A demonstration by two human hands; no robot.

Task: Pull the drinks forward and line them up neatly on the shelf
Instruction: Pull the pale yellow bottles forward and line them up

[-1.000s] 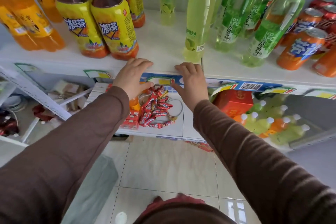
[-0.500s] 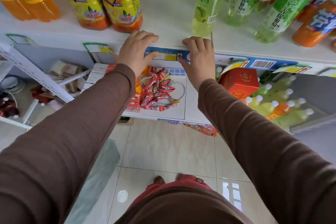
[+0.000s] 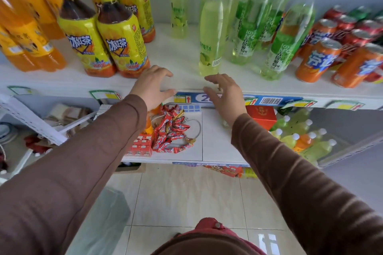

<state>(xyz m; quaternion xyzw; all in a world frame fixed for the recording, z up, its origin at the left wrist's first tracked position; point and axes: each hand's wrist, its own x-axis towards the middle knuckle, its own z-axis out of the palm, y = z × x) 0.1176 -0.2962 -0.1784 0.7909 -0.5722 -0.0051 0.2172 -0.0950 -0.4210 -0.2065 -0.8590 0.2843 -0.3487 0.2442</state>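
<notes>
On the white shelf (image 3: 178, 56) stand yellow iced-tea bottles (image 3: 122, 41), orange drink bottles (image 3: 27, 35) at the left, pale lime soda bottles (image 3: 211, 33), green-labelled grape bottles (image 3: 284, 47) and orange cans (image 3: 317, 60) at the right. One lime bottle (image 3: 178, 6) stands far back, alone. My left hand (image 3: 151, 87) hovers at the shelf's front edge, right of the front iced-tea bottle, fingers spread, holding nothing. My right hand (image 3: 226, 93) hovers just below the front lime bottle, fingers apart and empty.
Price tags (image 3: 199, 97) line the shelf's front lip. A lower shelf (image 3: 215, 143) holds red candy wrappers (image 3: 172, 130), a red box (image 3: 261, 116) and small bottles (image 3: 298, 136). Red cans (image 3: 356, 29) crowd the far right. Tiled floor (image 3: 186, 196) lies below.
Both hands have lifted off the shelf's front lip and opened, fingers now spread above the edge. The view has tilted up, showing the bottles' caps again.
</notes>
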